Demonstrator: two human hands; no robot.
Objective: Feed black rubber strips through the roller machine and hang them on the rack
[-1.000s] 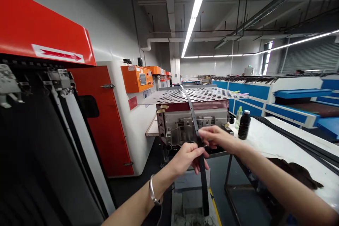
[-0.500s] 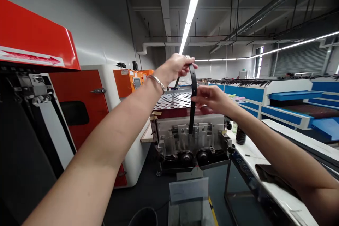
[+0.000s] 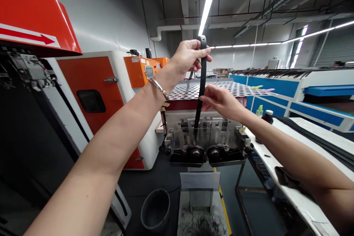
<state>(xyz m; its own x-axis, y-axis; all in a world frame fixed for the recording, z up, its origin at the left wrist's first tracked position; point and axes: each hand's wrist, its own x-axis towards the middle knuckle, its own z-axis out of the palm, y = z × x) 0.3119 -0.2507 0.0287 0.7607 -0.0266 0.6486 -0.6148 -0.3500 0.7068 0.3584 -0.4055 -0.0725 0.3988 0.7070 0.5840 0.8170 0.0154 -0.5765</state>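
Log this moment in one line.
left hand: holding black strap near its bend | right hand: holding black strap lower down | machine: behind strap's lower part | bin: on floor

The lower end of the black strap (image 3: 203,72) is lost among the metal parts (image 3: 212,123) below, and some fingers of the right hand (image 3: 221,100) are hidden behind it. On the table (image 3: 320,131), cut off at the right, the forearm (image 3: 276,140) hides much of a dark bottle (image 3: 267,117) and part of a dark piece (image 3: 290,181) by the left edge. The screen (image 3: 149,72) is too small to read.
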